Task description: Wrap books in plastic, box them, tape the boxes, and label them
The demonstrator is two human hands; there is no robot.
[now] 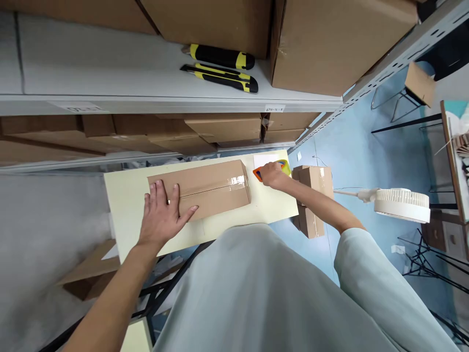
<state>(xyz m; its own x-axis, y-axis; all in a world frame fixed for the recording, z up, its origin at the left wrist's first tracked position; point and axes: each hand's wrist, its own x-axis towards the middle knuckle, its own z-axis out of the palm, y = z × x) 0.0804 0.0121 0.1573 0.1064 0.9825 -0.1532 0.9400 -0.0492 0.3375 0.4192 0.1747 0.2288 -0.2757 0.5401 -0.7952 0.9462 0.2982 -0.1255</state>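
Note:
A long cardboard box (212, 188) lies on a pale yellow board (271, 210), with a strip of clear tape at its right end. My left hand (161, 215) rests on the box's left end, fingers spread and palm down. To the right of the box, my right hand (271, 174) is closed around a tape dispenser (286, 166) with orange and blue parts and a yellowish roll. The dispenser is partly hidden by my fingers, beside a white sheet (262, 159) on the board.
Two utility knives, one thicker (222, 56) and one slimmer (223, 77), lie on the grey shelf (110, 63) ahead, below large cartons (322, 44). More boxes (227, 129) fill the lower shelf. At right are taped cartons (317, 183) and a white fan (402, 205).

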